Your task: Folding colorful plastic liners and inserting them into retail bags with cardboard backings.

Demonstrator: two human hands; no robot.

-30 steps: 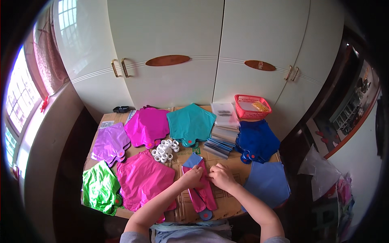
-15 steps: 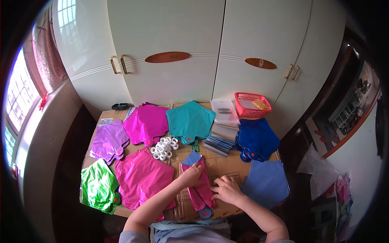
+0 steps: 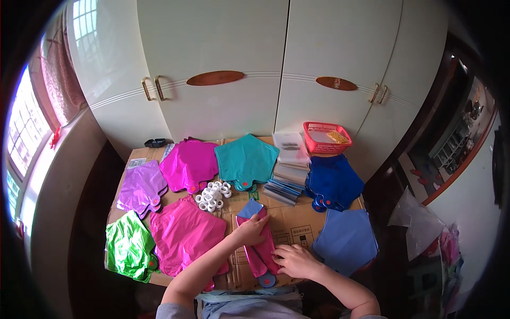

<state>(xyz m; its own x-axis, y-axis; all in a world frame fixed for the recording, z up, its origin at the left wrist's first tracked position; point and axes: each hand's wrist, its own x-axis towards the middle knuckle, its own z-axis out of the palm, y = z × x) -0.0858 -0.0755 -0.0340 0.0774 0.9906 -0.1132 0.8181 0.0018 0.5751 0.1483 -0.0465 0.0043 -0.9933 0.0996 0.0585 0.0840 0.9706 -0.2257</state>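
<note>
A shiny pink foil-like piece [image 3: 257, 259], folded into a long narrow strip, lies in front of me. A blue-grey corner [image 3: 250, 208] shows at its far end and a blue-grey round tab [image 3: 266, 280] with a red dot at its near end. My left hand [image 3: 253, 231] is closed on the strip's upper middle, fingers pressed together over it. My right hand [image 3: 295, 261] has bent fingers gripping the strip's right edge, lower down. Left of the strip lies a stack of larger pink pieces [image 3: 188, 234]; a pile of white rings [image 3: 213, 195] sits beyond it.
Cardboard [image 3: 297, 223] covers the table. Around it lie green [image 3: 127, 242], lilac [image 3: 142, 183], magenta [image 3: 189, 165], teal [image 3: 247, 159], dark blue [image 3: 334, 181] and blue-grey [image 3: 346, 239] stacks. A red basket [image 3: 325, 146] and fanned flat strips [image 3: 287, 183] stand at the back right.
My right hand has moved slightly left and down, onto the pink strip's right edge, and the strip looks narrower there. My left hand stays on the strip. The whole view has shifted slightly.
</note>
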